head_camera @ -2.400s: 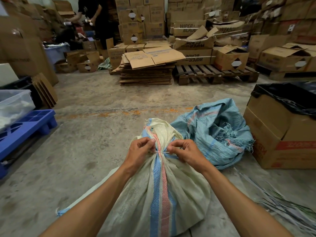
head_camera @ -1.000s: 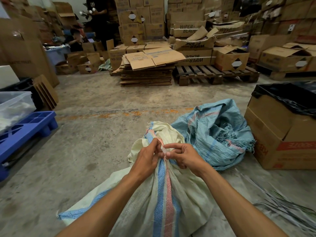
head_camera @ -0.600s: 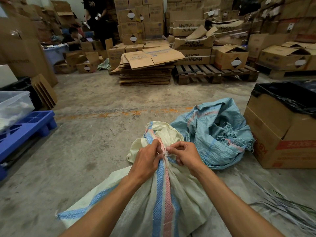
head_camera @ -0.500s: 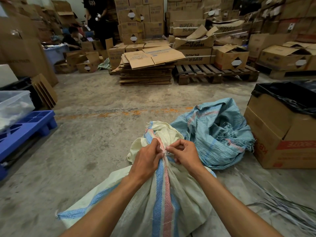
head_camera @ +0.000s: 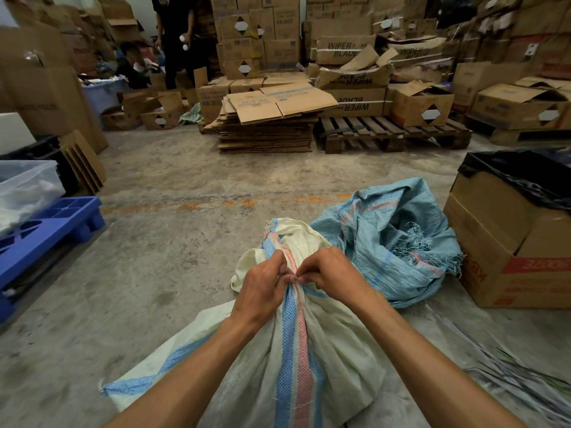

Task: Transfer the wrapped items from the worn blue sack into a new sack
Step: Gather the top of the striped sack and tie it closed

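A stained concrete floor [head_camera: 185, 242] carried a faded orange line [head_camera: 216, 205]. A stack of flattened cardboard [head_camera: 268, 125] lay beside a wooden pallet [head_camera: 392, 134] that bore boxes printed "WIPER BLADE" [head_camera: 355, 103]. At the right stood a cardboard box lined with a black bag [head_camera: 509, 242]. At the left, a blue plastic pallet [head_camera: 46, 233] held a clear bin [head_camera: 27, 186]. Two people in dark clothes [head_camera: 176, 41] were at the back among stacked cartons.
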